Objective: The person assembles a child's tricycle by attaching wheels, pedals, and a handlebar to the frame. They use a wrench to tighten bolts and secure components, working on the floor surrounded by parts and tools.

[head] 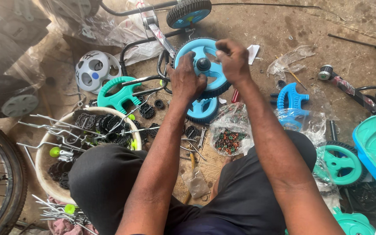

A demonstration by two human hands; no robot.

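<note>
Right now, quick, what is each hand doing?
Left hand: closed on the blue wheel, fingers by its black hub.
Right hand: closed over the wheel's top rim, gripping it.

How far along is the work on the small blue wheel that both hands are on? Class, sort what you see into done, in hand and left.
Done: a blue wheel already sits on the black frame. In hand: the left hand and right hand grip a second blue wheel at its black hub. Left: a third blue wheel lies loose below, and a teal wheel at right.
</note>
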